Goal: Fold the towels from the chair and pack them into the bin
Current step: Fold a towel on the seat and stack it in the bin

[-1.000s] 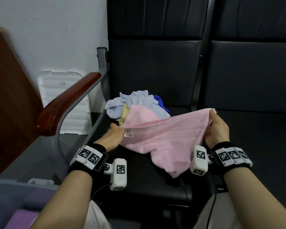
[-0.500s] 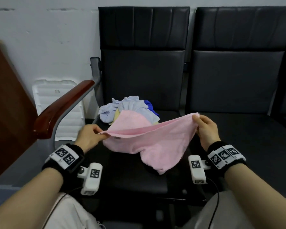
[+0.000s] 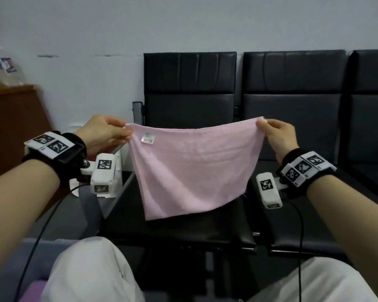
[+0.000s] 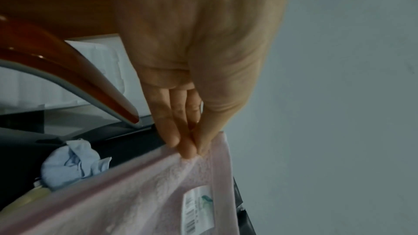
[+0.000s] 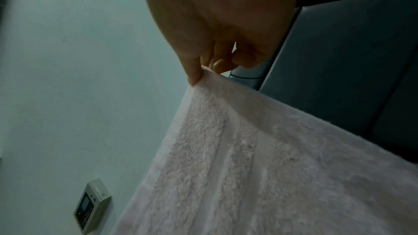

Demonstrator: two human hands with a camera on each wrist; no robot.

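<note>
- The left hand (image 3: 104,132) pinches one upper corner of the pink towel (image 3: 192,168) between thumb and fingertips (image 4: 189,149); the other fingers lie straight alongside.
- The right hand (image 3: 278,136) pinches the opposite upper corner, its thumb pressed on the hem and its fingers curled behind the cloth.
- The two hands are held well apart at about the same height, so the towel's top edge stretches between them with a slight sag in the middle.
- The towel hangs open and flat below the hands, over the seat of the black chair (image 3: 190,88); whether its lower edge touches the seat cannot be told.
- A white label (image 3: 147,138) with a barcode sits on the towel just below the left hand's corner.
- Past the left hand's fingers, the left wrist view shows a crumpled light blue towel (image 4: 72,165) lying on the seat, with a pale yellow cloth (image 4: 34,194) just beside it.
- The chair's wooden armrest (image 4: 74,74) curves down near the left hand.
- On the wall near the right hand, the right wrist view shows a small grey device (image 5: 91,206).
</note>
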